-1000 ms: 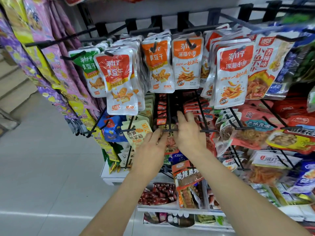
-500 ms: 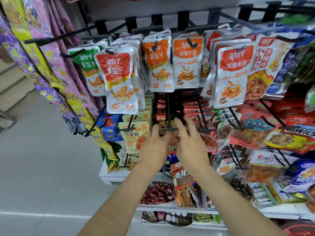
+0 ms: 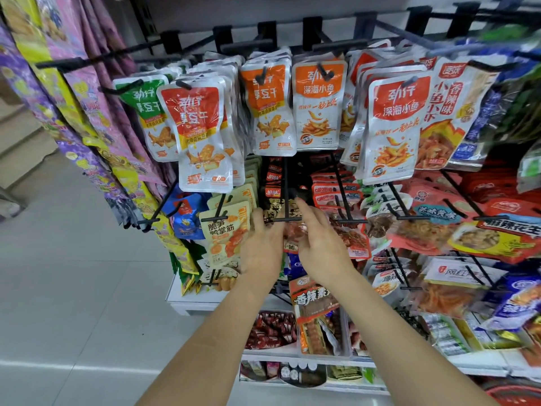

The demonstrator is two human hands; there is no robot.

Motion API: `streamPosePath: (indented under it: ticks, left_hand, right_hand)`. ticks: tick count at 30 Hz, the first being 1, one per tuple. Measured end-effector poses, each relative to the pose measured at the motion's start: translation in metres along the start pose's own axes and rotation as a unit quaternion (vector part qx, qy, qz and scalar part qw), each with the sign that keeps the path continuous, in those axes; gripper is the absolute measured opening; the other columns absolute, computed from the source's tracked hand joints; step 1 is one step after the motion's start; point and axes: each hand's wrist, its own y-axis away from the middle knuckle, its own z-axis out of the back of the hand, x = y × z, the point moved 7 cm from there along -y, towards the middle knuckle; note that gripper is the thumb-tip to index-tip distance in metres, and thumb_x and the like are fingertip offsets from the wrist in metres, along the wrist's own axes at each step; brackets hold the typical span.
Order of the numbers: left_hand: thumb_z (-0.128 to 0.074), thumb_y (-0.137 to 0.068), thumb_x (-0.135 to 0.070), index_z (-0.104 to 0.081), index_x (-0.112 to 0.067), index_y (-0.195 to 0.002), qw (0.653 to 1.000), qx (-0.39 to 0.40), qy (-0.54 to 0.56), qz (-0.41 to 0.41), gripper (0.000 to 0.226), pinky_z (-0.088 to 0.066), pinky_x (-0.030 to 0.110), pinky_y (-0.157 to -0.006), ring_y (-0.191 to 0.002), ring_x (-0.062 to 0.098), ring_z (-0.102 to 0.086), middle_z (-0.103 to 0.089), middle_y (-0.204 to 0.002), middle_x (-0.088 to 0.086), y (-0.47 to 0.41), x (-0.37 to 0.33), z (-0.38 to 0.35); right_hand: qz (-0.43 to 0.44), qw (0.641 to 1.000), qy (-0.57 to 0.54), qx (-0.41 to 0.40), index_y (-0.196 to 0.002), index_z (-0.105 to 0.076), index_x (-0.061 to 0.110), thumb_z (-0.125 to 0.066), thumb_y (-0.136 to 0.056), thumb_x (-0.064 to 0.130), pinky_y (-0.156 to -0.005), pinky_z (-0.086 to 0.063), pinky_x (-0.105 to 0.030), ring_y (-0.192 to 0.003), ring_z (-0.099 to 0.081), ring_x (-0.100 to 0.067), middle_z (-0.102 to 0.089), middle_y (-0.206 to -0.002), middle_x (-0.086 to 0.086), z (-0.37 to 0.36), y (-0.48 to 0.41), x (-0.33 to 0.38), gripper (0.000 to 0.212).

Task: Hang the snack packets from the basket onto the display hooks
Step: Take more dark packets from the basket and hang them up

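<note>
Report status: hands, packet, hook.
Left hand and right hand on either side of packet at tip of hook, grip unclear. Threading unclear. Neighbouring packets crowd both sides.

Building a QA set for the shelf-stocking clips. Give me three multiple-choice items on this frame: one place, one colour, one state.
1. Where are the left hand and the right hand?
A. at the top-row hooks
B. at a middle-row hook
C. in the bottom shelf trays

2. What colour is the top band of the leftmost white packet in the top row?
A. blue
B. black
C. green

3. How is the orange-topped packet above the hands placed?
A. hanging on a top-row hook
B. lying on the floor
C. held in the right hand

Answers:
1 B: the hands flank a hook tip below the top row.
2 C: its band is green.
3 A: a hook passes through its top edge.
</note>
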Motion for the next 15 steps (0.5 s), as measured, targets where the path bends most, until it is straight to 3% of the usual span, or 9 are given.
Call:
streamPosePath:
  ticks: [4, 6, 8, 11, 15]
  left_hand:
    - [-0.061, -0.091, -0.021, -0.027, -0.03, -0.127, 1.0, -0.028, 0.002, 0.0, 0.05, -0.038, 0.03, -0.049, -0.074, 0.027, -0.066, -0.023, -0.146, 0.015, 0.017, 0.003, 0.005]
    - [-0.07, -0.083, -0.022, -0.033, -0.028, -0.123, 0.999, -0.044, 0.017, -0.021, 0.056, -0.035, 0.027, -0.039, -0.054, 0.026, -0.061, -0.042, -0.131, 0.015, 0.021, 0.002, 0.005]
    - [-0.077, -0.075, -0.02, -0.045, -0.024, -0.125, 0.997, -0.065, 0.018, -0.047, 0.059, -0.036, 0.027, -0.034, -0.046, 0.026, -0.056, -0.05, -0.112, 0.012, 0.027, 0.0, 0.01]
    - [-0.063, -0.088, -0.022, -0.042, -0.021, -0.138, 0.997, -0.054, 0.015, -0.059, 0.054, -0.048, 0.037, -0.048, -0.072, 0.03, -0.064, -0.043, -0.122, 0.008, 0.029, -0.005, 0.014]
    - [-0.057, -0.091, -0.017, -0.048, -0.01, -0.132, 0.987, -0.082, 0.122, -0.058, 0.042, -0.053, 0.041, -0.065, -0.091, 0.034, -0.063, -0.043, -0.135, 0.012, 0.027, -0.005, 0.028]
  right_hand:
    - [-0.025, 0.998, -0.046, 0.022, -0.152, -0.023, 0.028, -0.047, -0.093, 0.0, -0.104, -0.038, -0.042, -0.133, -0.04, -0.027, -0.034, -0.153, -0.003, 0.005, 0.004, -0.006, 0.07]
    - [-0.03, 0.998, -0.056, 0.018, -0.151, -0.027, 0.029, -0.047, -0.093, 0.001, -0.104, -0.04, -0.042, -0.133, -0.041, -0.027, -0.039, -0.151, -0.004, 0.007, 0.007, -0.008, 0.067]
    - [-0.034, 0.997, -0.066, 0.016, -0.151, -0.029, 0.029, -0.046, -0.094, 0.001, -0.103, -0.041, -0.04, -0.132, -0.042, -0.025, -0.04, -0.149, -0.004, 0.006, 0.01, -0.009, 0.066]
    - [-0.031, 0.996, -0.082, 0.009, -0.15, -0.031, 0.028, -0.046, -0.093, 0.001, -0.104, -0.041, -0.04, -0.13, -0.043, -0.025, -0.04, -0.148, -0.004, 0.006, 0.011, -0.007, 0.065]
    - [-0.025, 0.996, -0.082, 0.0, -0.148, -0.035, 0.025, -0.046, -0.091, -0.002, -0.103, -0.041, -0.042, -0.129, -0.042, -0.026, -0.04, -0.148, -0.002, 0.008, 0.01, -0.004, 0.064]
